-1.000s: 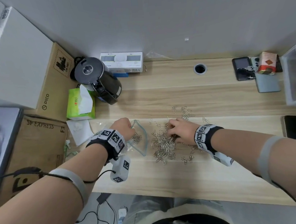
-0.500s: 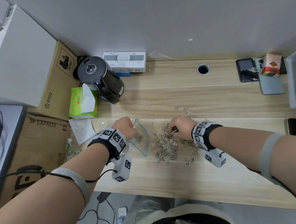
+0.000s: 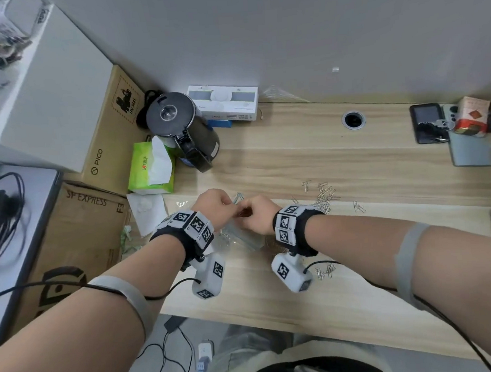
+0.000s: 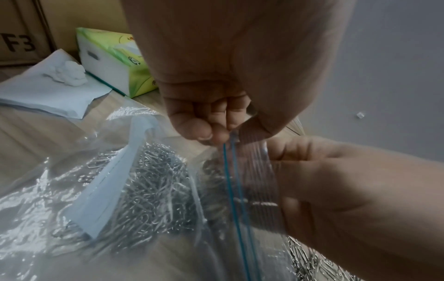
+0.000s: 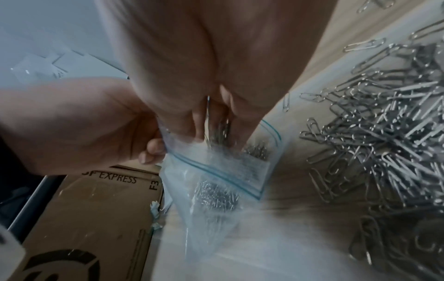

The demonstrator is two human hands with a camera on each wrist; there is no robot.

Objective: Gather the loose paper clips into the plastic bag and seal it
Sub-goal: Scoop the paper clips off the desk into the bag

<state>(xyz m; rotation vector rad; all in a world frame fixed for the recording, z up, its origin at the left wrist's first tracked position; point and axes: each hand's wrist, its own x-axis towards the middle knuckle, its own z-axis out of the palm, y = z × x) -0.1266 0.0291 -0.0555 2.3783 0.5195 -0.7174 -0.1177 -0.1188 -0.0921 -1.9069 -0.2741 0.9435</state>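
Zip-top plastic bag (image 5: pixel 216 182): on the wooden desk (image 3: pixel 294 159), mouth raised, partly filled with clips.
Left hand (image 4: pixel 216 117): pinching the bag's blue-lined rim, holding the mouth open.
Right hand (image 5: pixel 211 106): fingers bunched around a clump of paper clips (image 5: pixel 217 131), lowered into the mouth.
Loose paper clips (image 5: pixel 384 133): heaped on the desk just beside the bag; more scattered farther right.
Handling note: keep rim taut and wide; release clump well inside, clear of the zip track.
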